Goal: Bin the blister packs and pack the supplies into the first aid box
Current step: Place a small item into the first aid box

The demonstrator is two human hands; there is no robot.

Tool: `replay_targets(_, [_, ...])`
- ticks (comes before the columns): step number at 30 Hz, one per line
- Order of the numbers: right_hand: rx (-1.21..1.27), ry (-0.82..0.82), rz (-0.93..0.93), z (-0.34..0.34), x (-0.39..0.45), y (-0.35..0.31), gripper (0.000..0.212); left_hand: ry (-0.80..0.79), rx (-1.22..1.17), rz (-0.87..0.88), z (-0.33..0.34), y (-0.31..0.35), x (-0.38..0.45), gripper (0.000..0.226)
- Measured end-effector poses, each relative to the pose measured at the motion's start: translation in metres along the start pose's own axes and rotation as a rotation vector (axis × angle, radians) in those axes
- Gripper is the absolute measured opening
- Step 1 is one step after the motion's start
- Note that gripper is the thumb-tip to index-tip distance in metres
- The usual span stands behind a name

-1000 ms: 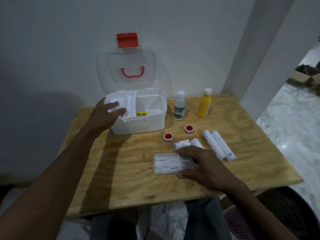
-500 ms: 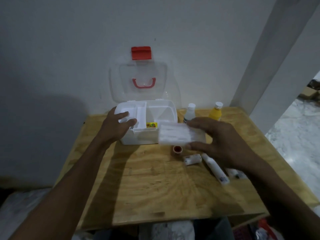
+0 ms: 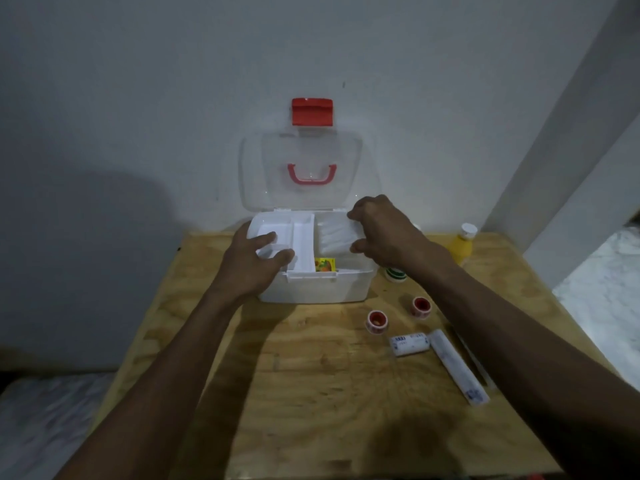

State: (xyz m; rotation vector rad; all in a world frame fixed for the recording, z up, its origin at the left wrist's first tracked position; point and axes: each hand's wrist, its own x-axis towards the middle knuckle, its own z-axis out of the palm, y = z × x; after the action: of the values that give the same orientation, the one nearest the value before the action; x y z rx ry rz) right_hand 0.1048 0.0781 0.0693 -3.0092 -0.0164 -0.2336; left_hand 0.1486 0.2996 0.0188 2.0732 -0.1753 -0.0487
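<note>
The white first aid box (image 3: 313, 289) stands open at the back of the wooden table (image 3: 311, 375), its clear lid (image 3: 304, 168) leaning on the wall. My left hand (image 3: 252, 261) grips the box's left rim and inner tray. My right hand (image 3: 384, 230) holds a clear packet of cotton swabs (image 3: 334, 237) down in the box's right compartment. A small yellow packet (image 3: 325, 264) lies inside near the front. On the table to the right lie two red tape rolls (image 3: 376, 320), a short bandage roll (image 3: 410, 345) and a long wrapped bandage (image 3: 457, 367).
A yellow bottle (image 3: 462, 244) stands at the back right. A white bottle with a green label (image 3: 394, 273) is mostly hidden behind my right wrist. A white pillar (image 3: 554, 168) rises right of the table, with pale floor (image 3: 606, 289) beyond.
My right hand has lifted the cotton swab packet off the table and carried it into the box's right compartment. My left hand has stayed on the box's left rim.
</note>
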Motion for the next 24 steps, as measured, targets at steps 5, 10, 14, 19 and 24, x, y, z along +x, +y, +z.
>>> replay_targets(5, [-0.018, -0.027, -0.030, 0.012, 0.008, -0.006, 0.054, 0.005, 0.037, 0.009, 0.000, 0.001, 0.001, 0.063])
replay_targets(10, [0.041, -0.053, -0.020, 0.017, 0.013, -0.009, 0.065, -0.006, 0.069, 0.008, 0.001, 0.001, 0.001, 0.061])
replay_targets(14, [0.077, -0.118, -0.012, 0.020, 0.017, -0.013, 0.068, -0.014, 0.064, -0.002, 0.001, 0.000, 0.001, 0.061])
replay_targets(19, [0.160, -0.157, 0.033, 0.020, 0.021, -0.016, 0.067, -0.025, 0.073, -0.002, 0.001, 0.000, 0.003, 0.060])
replay_targets(24, [0.229, -0.147, 0.062, 0.024, 0.024, -0.019, 0.050, -0.027, 0.081, -0.006, 0.001, -0.001, 0.003, 0.061])
